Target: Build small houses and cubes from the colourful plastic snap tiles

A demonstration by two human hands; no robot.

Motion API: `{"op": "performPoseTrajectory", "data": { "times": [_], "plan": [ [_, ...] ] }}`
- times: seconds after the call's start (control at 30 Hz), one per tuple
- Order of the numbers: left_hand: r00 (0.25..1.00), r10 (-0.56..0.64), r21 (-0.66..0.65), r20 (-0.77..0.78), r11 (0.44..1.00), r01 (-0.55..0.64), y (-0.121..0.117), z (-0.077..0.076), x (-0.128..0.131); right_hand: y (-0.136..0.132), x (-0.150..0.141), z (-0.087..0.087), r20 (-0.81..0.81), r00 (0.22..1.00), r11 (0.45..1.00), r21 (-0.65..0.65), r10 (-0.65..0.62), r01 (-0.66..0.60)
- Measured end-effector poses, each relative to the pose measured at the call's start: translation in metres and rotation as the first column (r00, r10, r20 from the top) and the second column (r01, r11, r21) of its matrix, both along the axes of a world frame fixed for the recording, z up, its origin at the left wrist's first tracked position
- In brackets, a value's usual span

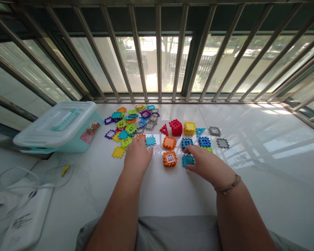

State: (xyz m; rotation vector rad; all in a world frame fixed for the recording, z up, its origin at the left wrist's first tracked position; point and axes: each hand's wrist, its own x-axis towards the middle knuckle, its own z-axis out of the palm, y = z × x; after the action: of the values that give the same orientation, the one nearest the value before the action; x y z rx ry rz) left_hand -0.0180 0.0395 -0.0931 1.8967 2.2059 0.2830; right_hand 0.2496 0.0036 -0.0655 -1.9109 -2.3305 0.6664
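Right hand (206, 165): the nearer hand to the teal waffle tile (187, 160), which lies flat at its fingertips, toward the left hand; squarish, no clear long axis.
Right fingers (187, 150): apart, around the tile; cannot tell whether gripping.
Left hand (137, 156): fingers together, tips at an orange tile (140, 136); cannot tell whether holding.
Between hands: orange windowed block (170, 158).

The only view looks out from the person's head, facing forward and tilted down; the person's lap (176, 233) sits along the bottom edge, closest to the camera; both forearms (117, 212) reach up from the lower corners, with the left hand (137, 157) and the right hand (206, 165) near the middle of the frame; beyond them a white ledge (251, 188) stretches away; window bars (159, 52) fill the top, farthest off, leaning outward toward the corners.
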Motion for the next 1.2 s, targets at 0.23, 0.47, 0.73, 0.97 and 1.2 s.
{"op": "performPoseTrajectory", "data": {
  "times": [0.23,0.47,0.73,0.97,1.2],
  "plan": [
    [0.980,-0.194,-0.003,-0.037,0.981,0.194,0.009,-0.012,-0.001,0.002,-0.011,0.009,-0.079,0.997,0.963,0.267,-0.009,0.030],
    [0.964,-0.259,-0.061,-0.055,0.965,0.255,0.013,-0.010,0.000,0.003,-0.018,0.014,-0.154,0.988,0.941,0.332,-0.018,0.069],
    [0.973,-0.220,-0.023,-0.066,0.975,0.219,0.012,-0.002,0.001,0.005,-0.022,0.015,-0.170,0.984,0.964,0.249,-0.055,0.097],
    [0.972,-0.202,0.009,-0.118,0.979,0.205,0.011,0.002,0.002,0.003,-0.022,0.015,-0.201,0.979,0.961,0.263,-0.038,0.091],
    [0.978,-0.186,-0.012,-0.098,0.983,0.186,0.012,0.001,0.000,0.003,-0.024,0.015,-0.191,0.982,0.960,0.272,-0.012,0.065]
  ]
}}
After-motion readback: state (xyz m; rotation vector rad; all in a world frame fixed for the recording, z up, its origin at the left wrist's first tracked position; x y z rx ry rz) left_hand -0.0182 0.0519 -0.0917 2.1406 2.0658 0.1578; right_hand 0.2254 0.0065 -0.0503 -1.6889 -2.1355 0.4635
